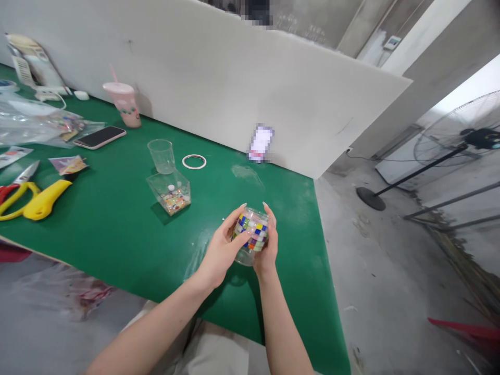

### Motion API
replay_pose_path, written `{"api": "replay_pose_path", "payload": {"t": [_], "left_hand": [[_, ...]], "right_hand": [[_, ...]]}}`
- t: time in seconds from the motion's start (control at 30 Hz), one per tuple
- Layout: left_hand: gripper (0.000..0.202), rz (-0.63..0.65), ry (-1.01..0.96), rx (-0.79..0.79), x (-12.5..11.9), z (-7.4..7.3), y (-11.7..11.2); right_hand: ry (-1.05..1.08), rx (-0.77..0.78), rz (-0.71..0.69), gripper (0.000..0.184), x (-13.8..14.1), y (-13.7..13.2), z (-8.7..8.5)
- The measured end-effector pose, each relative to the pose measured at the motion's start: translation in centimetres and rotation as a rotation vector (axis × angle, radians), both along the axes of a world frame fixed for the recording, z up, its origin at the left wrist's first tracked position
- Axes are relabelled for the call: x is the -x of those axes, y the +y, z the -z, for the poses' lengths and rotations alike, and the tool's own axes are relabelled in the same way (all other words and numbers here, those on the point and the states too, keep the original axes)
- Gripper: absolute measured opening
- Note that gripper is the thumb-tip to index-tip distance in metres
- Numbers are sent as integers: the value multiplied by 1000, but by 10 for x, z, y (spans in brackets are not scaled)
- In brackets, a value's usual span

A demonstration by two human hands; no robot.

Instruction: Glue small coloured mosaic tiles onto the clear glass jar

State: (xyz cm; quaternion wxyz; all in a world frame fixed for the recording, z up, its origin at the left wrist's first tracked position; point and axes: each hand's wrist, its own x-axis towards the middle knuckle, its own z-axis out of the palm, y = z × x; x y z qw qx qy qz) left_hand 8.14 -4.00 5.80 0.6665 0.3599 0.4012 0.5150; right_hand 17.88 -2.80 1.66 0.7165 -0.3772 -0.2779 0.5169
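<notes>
Between my two hands is a clear glass cup with small coloured mosaic tiles in rows around its wall. Its bottom part is bare glass, tilted toward me above the green table. My left hand wraps the cup's left side, the thumb pressed on the tiles. From the right, my right hand curls round the other side, with most of its fingers hidden behind the glass. Left of the hands sits a clear angular container with loose mosaic tiles in it.
Behind the container stand a clear plastic cup and a white ring. A lit phone leans on the white partition. Farther left are a pink tumbler, a dark phone, yellow-handled scissors, a yellow-handled tool and plastic bags.
</notes>
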Motion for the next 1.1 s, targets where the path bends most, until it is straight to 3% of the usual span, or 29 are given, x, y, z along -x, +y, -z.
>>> {"api": "replay_pose_path", "payload": {"t": [0.63,1.1], "left_hand": [[58,-1,28,-23,1,-1,-1],[59,27,-40,30,4,-2,-1]], "right_hand": [[-8,-3,-4,54,0,0,4],[-37,26,17,51,1,-1,-2]]}}
